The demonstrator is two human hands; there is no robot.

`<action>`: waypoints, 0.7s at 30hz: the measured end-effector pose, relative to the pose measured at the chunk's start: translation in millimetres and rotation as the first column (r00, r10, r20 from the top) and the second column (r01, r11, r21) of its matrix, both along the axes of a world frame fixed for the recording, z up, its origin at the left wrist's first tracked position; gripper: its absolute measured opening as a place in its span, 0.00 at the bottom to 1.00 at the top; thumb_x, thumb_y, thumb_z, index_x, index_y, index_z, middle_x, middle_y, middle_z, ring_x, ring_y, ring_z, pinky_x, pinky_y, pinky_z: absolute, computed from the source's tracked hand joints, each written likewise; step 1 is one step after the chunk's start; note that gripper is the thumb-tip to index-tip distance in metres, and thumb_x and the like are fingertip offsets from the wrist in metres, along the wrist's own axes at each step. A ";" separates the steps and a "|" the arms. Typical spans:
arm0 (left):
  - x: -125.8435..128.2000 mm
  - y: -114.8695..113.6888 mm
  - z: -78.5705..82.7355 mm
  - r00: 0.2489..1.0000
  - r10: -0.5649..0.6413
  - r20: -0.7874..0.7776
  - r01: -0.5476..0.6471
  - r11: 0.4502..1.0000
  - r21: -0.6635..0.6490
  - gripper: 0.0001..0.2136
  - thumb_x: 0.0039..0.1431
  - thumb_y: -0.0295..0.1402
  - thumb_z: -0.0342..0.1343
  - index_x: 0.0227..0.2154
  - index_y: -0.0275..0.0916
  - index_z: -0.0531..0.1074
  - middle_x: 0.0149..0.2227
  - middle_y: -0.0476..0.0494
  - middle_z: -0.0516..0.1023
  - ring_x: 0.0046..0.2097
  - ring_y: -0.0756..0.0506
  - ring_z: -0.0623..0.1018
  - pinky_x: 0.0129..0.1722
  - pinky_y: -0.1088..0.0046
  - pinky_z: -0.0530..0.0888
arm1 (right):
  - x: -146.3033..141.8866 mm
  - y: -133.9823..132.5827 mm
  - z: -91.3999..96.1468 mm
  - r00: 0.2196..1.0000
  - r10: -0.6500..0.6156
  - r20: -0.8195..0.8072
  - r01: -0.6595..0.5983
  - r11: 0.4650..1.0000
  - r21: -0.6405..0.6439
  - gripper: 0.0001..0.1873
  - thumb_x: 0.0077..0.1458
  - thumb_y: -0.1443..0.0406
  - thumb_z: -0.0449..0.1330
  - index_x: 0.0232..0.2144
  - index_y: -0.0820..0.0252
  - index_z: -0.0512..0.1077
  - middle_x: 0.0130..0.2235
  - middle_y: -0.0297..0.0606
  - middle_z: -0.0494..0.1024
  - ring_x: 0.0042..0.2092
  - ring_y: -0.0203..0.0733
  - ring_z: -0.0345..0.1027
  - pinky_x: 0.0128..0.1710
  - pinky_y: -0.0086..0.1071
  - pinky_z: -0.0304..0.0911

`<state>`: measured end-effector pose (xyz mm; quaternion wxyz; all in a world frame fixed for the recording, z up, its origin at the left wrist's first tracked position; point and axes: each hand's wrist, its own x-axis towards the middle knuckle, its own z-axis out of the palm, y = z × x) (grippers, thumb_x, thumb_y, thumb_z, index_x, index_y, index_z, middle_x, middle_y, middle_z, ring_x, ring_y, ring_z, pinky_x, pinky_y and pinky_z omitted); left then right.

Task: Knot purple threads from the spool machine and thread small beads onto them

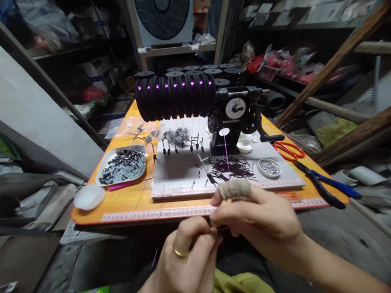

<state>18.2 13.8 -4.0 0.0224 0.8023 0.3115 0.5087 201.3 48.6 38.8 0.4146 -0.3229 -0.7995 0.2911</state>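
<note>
My left hand [188,256], with a ring on one finger, is closed in a pinch below the table's front edge. My right hand [264,212], its index finger wrapped in beige tape [235,190], pinches right against the left fingertips. A purple fishing line [226,150] comes down from the black winding machine [232,109] to behind the taped finger. What lies between the fingertips is mostly hidden. Just beyond the right index fingertip is a thin metal piece with a black sleeve [210,178]. Dark cut tubes [232,167] lie heaped on the white board [177,176].
Left on the orange table [138,107] are a tray of dark sinkers [105,152], a white lid [89,197] and a magenta tool [122,185]. To the right are a dish of metal bits [269,168], red scissors [288,151] and blue-handled pliers [325,183]. Black spools [179,94] span the back.
</note>
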 end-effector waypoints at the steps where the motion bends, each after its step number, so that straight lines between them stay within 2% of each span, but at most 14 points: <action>1: 0.3 0.8 -1.6 0.998 0.008 -0.069 -0.001 0.995 0.098 0.09 0.56 0.15 0.54 0.38 0.29 0.74 0.35 0.39 0.74 0.33 0.47 0.78 0.33 0.76 0.78 | -3.5 3.0 0.4 1.000 -0.015 0.002 0.015 0.999 0.051 0.09 0.65 0.68 0.57 0.36 0.59 0.78 0.39 0.40 0.77 0.38 0.36 0.74 0.36 0.26 0.70; 3: 0.4 1.5 -2.4 0.993 -0.029 -0.118 0.046 0.988 0.146 0.10 0.55 0.14 0.54 0.38 0.28 0.73 0.36 0.35 0.77 0.33 0.46 0.79 0.34 0.74 0.79 | -8.7 8.3 -0.2 0.998 -0.048 0.026 0.044 0.985 0.168 0.09 0.63 0.71 0.57 0.35 0.61 0.78 0.37 0.41 0.76 0.37 0.35 0.74 0.36 0.26 0.69; 4: 0.2 1.1 -1.5 0.994 -0.071 -0.084 0.078 0.993 0.085 0.10 0.55 0.14 0.54 0.37 0.29 0.73 0.36 0.35 0.78 0.34 0.46 0.80 0.35 0.74 0.79 | -9.7 9.9 -1.2 0.996 -0.075 0.038 0.064 0.970 0.233 0.08 0.62 0.73 0.58 0.36 0.62 0.77 0.36 0.41 0.76 0.36 0.35 0.74 0.35 0.25 0.69; 6: -0.3 -1.2 2.3 0.983 -0.122 0.135 0.150 0.965 -0.217 0.08 0.56 0.15 0.54 0.33 0.33 0.73 0.34 0.38 0.78 0.35 0.46 0.80 0.34 0.76 0.77 | -8.4 9.9 -3.4 0.992 -0.120 0.045 0.098 0.935 0.341 0.09 0.61 0.75 0.58 0.42 0.63 0.75 0.38 0.43 0.77 0.38 0.37 0.74 0.37 0.25 0.70; 7: -0.5 -2.9 4.8 0.949 -0.096 0.299 0.221 0.880 -0.420 0.07 0.58 0.18 0.55 0.30 0.35 0.73 0.33 0.41 0.77 0.33 0.48 0.79 0.31 0.78 0.75 | -6.7 8.4 -4.0 0.993 -0.110 0.045 0.084 0.920 0.382 0.11 0.60 0.75 0.57 0.43 0.64 0.74 0.40 0.45 0.77 0.39 0.38 0.74 0.38 0.26 0.71; 9: -0.9 -6.1 9.7 0.798 0.063 0.599 0.465 0.567 -0.679 0.08 0.60 0.26 0.58 0.25 0.35 0.71 0.32 0.45 0.75 0.25 0.55 0.73 0.23 0.81 0.68 | -3.0 3.9 -3.4 0.995 -0.013 0.102 -0.027 0.926 0.377 0.11 0.58 0.75 0.56 0.41 0.61 0.72 0.38 0.41 0.76 0.36 0.37 0.73 0.35 0.26 0.70; 11: -1.2 -8.0 13.3 0.614 0.246 0.750 0.710 0.245 -0.661 0.12 0.59 0.34 0.63 0.23 0.35 0.69 0.25 0.50 0.70 0.19 0.59 0.62 0.19 0.83 0.60 | -1.3 -0.7 -1.2 0.980 0.098 0.175 -0.146 0.946 0.289 0.08 0.54 0.75 0.56 0.34 0.59 0.71 0.28 0.33 0.73 0.27 0.33 0.68 0.26 0.24 0.66; 12: -1.3 -8.2 14.3 0.545 0.310 0.779 0.786 0.134 -0.603 0.13 0.57 0.36 0.65 0.23 0.35 0.69 0.21 0.53 0.67 0.17 0.60 0.58 0.18 0.84 0.58 | -1.2 -2.3 -0.1 0.971 0.128 0.203 -0.176 0.955 0.241 0.07 0.52 0.74 0.57 0.31 0.58 0.71 0.25 0.30 0.70 0.23 0.31 0.64 0.22 0.23 0.62; 14: -1.1 -7.4 14.6 0.478 0.374 0.794 0.856 0.004 -0.517 0.13 0.54 0.36 0.67 0.24 0.35 0.70 0.15 0.58 0.59 0.17 0.59 0.55 0.18 0.84 0.57 | -1.4 -3.9 0.9 0.968 0.117 0.224 -0.162 0.967 0.197 0.05 0.50 0.73 0.58 0.28 0.58 0.70 0.22 0.28 0.68 0.20 0.30 0.60 0.19 0.24 0.59; 16: -0.6 -6.1 13.1 0.455 0.379 0.806 0.879 -0.045 -0.475 0.12 0.54 0.36 0.67 0.26 0.35 0.72 0.13 0.59 0.58 0.16 0.59 0.54 0.17 0.85 0.56 | 0.1 -4.0 0.3 0.970 0.103 0.219 -0.147 0.969 0.198 0.03 0.51 0.71 0.61 0.28 0.59 0.71 0.24 0.31 0.71 0.21 0.31 0.62 0.21 0.25 0.61; 18: -0.4 -5.0 10.7 0.466 0.323 0.824 0.875 -0.028 -0.483 0.11 0.57 0.36 0.65 0.26 0.35 0.72 0.14 0.59 0.58 0.16 0.59 0.55 0.17 0.85 0.57 | 3.6 -4.0 -0.9 0.974 0.108 0.198 -0.142 0.976 0.168 0.02 0.52 0.70 0.64 0.29 0.60 0.73 0.26 0.33 0.74 0.24 0.32 0.66 0.24 0.25 0.64; 19: -0.6 -4.6 9.5 0.506 0.263 0.821 0.848 0.023 -0.530 0.11 0.58 0.36 0.63 0.26 0.35 0.71 0.16 0.57 0.61 0.16 0.59 0.57 0.17 0.84 0.59 | 5.5 -4.2 -1.3 0.973 0.134 0.186 -0.158 0.980 0.121 0.02 0.53 0.69 0.65 0.30 0.59 0.74 0.27 0.33 0.75 0.25 0.33 0.68 0.25 0.25 0.65; 20: -1.0 -4.3 8.3 0.583 0.179 0.793 0.785 0.129 -0.606 0.11 0.60 0.34 0.61 0.26 0.35 0.71 0.20 0.53 0.65 0.17 0.59 0.61 0.18 0.84 0.62 | 7.0 -4.6 -1.4 0.972 0.165 0.169 -0.176 0.983 0.052 0.02 0.54 0.68 0.66 0.31 0.59 0.75 0.27 0.32 0.75 0.26 0.33 0.69 0.26 0.25 0.65; 21: -1.7 -3.8 7.0 0.687 0.080 0.722 0.673 0.305 -0.674 0.09 0.61 0.31 0.60 0.26 0.35 0.71 0.25 0.50 0.69 0.20 0.57 0.67 0.21 0.82 0.66 | 7.7 -4.9 -1.3 0.974 0.177 0.142 -0.176 0.984 -0.015 0.03 0.56 0.66 0.66 0.32 0.58 0.75 0.27 0.31 0.75 0.26 0.33 0.69 0.26 0.24 0.65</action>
